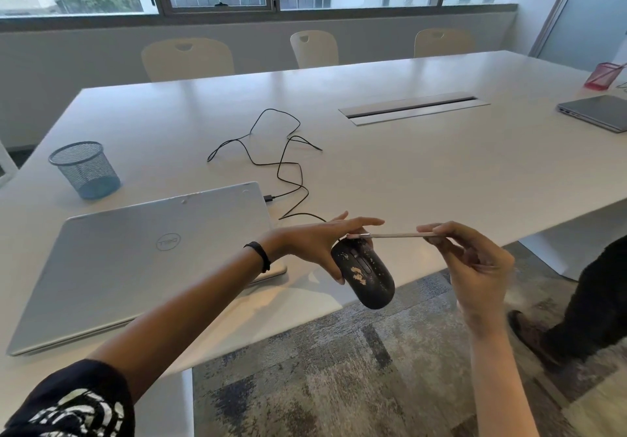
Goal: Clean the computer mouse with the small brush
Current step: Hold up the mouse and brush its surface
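A: What's the left hand (307, 245) got?

B: The black mouse (363, 274), held up in the air just past the near edge of the white table (424, 172). Thumb under one side, fingers over the far end, so it's gripped w/ the top facing us. Pale specks and a bigger light patch on its shell.

A: And the right hand (475, 267)?

B: Pinching the small brush (390, 235) by the handle end, fingertips closed on it. Brush lies approx. level, its tip touching the mouse's front end near the left hand's fingers.

A: Cable?

B: Black cable (288, 165) runs from the mouse back over the table in loops, plugged into the closed silver laptop (146, 257) on the left. Blue mesh cup (84, 170) further left, well apart. Second laptop (597, 111) and a pink mesh holder (604, 76) far right
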Tool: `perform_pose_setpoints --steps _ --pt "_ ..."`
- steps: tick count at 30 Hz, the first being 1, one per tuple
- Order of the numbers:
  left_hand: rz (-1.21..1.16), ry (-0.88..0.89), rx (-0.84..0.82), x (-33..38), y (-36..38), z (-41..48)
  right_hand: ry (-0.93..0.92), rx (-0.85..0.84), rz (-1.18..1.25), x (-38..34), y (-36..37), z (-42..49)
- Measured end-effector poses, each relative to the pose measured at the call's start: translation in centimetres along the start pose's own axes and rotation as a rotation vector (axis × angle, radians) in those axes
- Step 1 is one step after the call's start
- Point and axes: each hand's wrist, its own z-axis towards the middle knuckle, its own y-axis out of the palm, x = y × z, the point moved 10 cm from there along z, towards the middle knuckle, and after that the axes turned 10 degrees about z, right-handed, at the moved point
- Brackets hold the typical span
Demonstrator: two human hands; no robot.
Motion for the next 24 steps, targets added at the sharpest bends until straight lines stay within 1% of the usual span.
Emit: perform_pose_setpoints --steps 3,6,12,18,24 --pt "-0.007 0.011 0.001 0.1 0.0 0.1 -0.003 -0.039 -0.039 -0.1 0.5 0.1" --pt "-0.013 0.019 0.006 0.2 0.0 0.0 -0.01 -0.073 -0.128 0.1 0.2 0.1" --pt "0.017 0.023 0.01 -0.1 0.0 -0.1 -0.017 -0.068 -0.221 -0.3 -2.2 -0.2" --pt "0.019 0.007 0.028 -0.5 -0.2 -0.3 -0.046 -0.029 -0.239 -1.5 -2.8 0.0" --pt "0.039 0.023 0.032 -0.4 -0.5 -0.1 -0.037 -0.064 -0.271 -1.6 -1.1 0.1"
